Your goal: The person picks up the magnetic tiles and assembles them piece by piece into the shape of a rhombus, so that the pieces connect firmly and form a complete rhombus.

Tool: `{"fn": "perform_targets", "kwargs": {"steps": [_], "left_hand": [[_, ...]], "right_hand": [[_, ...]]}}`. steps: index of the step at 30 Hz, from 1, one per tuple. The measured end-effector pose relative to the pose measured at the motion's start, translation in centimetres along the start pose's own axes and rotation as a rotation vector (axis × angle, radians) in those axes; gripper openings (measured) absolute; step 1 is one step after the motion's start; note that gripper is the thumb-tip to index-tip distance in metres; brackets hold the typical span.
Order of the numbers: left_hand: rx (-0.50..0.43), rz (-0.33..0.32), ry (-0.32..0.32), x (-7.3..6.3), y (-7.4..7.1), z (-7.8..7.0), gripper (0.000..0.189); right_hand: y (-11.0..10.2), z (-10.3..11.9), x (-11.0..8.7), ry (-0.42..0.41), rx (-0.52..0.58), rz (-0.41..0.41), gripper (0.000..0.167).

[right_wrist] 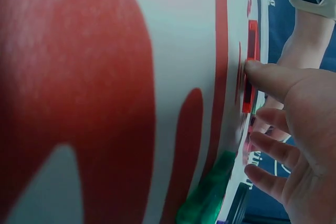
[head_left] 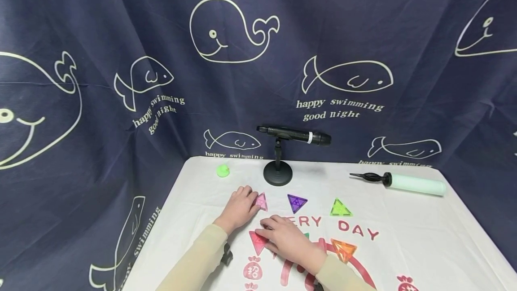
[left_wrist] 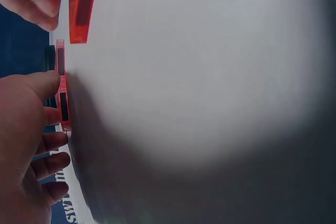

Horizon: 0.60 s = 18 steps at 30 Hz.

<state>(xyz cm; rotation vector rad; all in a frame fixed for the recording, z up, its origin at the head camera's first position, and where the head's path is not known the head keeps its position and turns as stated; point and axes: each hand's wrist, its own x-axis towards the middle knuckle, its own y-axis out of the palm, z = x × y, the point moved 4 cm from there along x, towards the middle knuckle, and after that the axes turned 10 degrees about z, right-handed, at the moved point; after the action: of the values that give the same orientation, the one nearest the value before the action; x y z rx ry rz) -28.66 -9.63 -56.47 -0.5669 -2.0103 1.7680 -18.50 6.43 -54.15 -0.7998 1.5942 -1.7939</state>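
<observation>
My left hand [head_left: 241, 208] pinches the left corner of a pink triangular magnetic tile [head_left: 262, 201] lying on the table, its thumb along the near edge. In the left wrist view, thumb and forefinger meet at the pink tile's edge [left_wrist: 64, 103]. Nearer to me, my right hand [head_left: 288, 239] holds a red triangular magnetic tile [head_left: 257, 241] by its right side. Its thumb lies on the red tile [right_wrist: 252, 40] in the right wrist view, the other fingers loosely spread. Most of a green tile [right_wrist: 210, 192] is hidden behind the right hand in the head view.
A purple triangle [head_left: 297, 203], a lime triangle [head_left: 340, 208] and an orange triangle [head_left: 344, 249] lie right of the hands. Behind them are a green toy duck [head_left: 223, 170], a microphone on a stand [head_left: 278, 173] and a hand pump [head_left: 416, 184]. A printed white cloth [head_left: 194, 196] covers the table.
</observation>
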Motion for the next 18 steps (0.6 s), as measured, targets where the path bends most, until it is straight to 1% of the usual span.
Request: {"fn": "perform_targets", "kwargs": {"steps": [5,10,18], "left_hand": [[-0.010,-0.004,0.010,0.05,-0.34,-0.30,0.038],[-0.060,-0.004,0.017,0.15,-0.43,-0.48,0.034],[-0.117,-0.013,0.001,0.47,-0.04,-0.34,0.031]], "right_hand": [[-0.07,0.21,0.14,0.005,0.029,0.021,0.037],[-0.18,0.42,0.19,0.009,0.069,0.038,0.036],[0.09,0.78,0.16,-0.007,0.052,0.040,0.037]]}}
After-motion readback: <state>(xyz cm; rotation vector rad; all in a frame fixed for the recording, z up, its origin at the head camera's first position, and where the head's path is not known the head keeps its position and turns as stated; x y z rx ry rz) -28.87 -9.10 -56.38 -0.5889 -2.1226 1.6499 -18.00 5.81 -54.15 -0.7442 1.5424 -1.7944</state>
